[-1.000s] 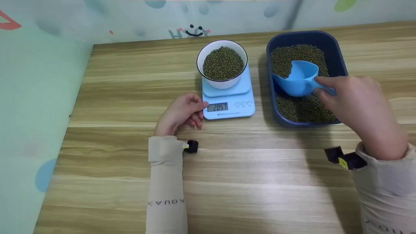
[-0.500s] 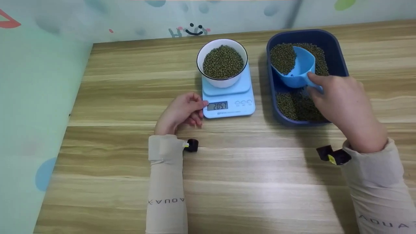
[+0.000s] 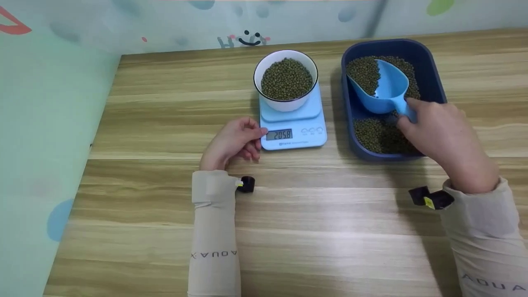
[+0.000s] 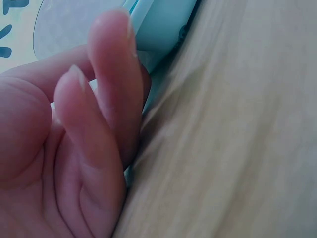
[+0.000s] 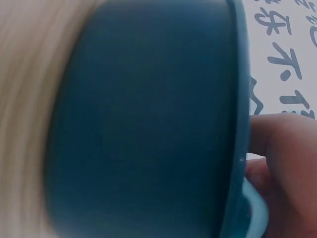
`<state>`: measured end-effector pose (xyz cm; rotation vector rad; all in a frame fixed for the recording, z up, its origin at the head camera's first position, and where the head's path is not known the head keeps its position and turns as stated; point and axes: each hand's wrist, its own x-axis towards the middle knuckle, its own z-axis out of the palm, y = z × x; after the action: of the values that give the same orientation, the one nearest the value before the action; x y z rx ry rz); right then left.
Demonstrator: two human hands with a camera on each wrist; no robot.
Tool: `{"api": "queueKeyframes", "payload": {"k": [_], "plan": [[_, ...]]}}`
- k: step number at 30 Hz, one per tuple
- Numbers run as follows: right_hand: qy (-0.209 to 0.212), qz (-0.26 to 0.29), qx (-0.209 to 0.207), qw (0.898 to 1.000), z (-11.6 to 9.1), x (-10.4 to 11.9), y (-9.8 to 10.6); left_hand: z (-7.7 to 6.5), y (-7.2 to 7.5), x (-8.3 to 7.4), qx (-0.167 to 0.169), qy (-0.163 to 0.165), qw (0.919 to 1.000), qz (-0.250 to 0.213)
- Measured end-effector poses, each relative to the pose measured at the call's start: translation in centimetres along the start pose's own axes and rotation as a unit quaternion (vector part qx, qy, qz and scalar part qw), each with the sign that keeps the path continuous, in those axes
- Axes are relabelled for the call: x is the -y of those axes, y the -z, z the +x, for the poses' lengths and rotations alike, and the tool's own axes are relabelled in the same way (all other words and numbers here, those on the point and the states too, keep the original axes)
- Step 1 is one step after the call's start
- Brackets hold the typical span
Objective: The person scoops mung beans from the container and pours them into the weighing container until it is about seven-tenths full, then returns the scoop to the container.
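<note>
On the light-blue kitchen scale (image 3: 307, 142) stands a white dark-rimmed bowl (image 3: 284, 106) heaped with small green beans, like mung beans. Its display (image 3: 279, 134) reads about 205.8. My left hand (image 3: 231, 141) holds the scale's left edge, thumb beside the display; in the left wrist view its fingers (image 4: 114, 79) curl close to the tabletop. At the right, my right hand (image 3: 451, 140) grips the handle of a blue scoop (image 3: 377, 103), partly filled with beans, inside a navy tub (image 3: 350, 132). In the right wrist view the tub's wall (image 5: 148, 119) hides most of the scoop.
More beans (image 3: 377, 134) lie in the tub around the scoop. All of it stands on a wood-grain table (image 3: 321, 214). A patterned wall covering (image 3: 305, 20) borders the table at the back, and a pale green one (image 3: 53, 123) at the left.
The right hand has drawn the scoop through the beans toward the back of the tub, and then slightly right; more beans now lie in it. The left hand stays at the scale.
</note>
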<state>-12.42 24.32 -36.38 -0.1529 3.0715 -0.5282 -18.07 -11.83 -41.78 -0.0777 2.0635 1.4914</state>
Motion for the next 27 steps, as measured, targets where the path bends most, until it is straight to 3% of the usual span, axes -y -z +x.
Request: {"api": "queueKeyframes", "payload": {"k": [5, 17, 27], "plan": [[-0.017, 0.003, 0.018, 1.0, 0.2, -0.2, -0.3, -0.1, 0.1, -0.1, 0.002, 0.0, 1.0, 0.002], [-0.011, 0.011, 0.008, 1.0, 0.5, -0.7, -1.4, 0.1, 0.1, 0.1, 0.004, 0.003, 1.0, -0.005], [-0.037, 0.007, 0.015, 0.999, 0.8, -1.0, -1.5, 0.0, 0.1, 0.1, 0.0, 0.0, 1.0, -0.001]]}}
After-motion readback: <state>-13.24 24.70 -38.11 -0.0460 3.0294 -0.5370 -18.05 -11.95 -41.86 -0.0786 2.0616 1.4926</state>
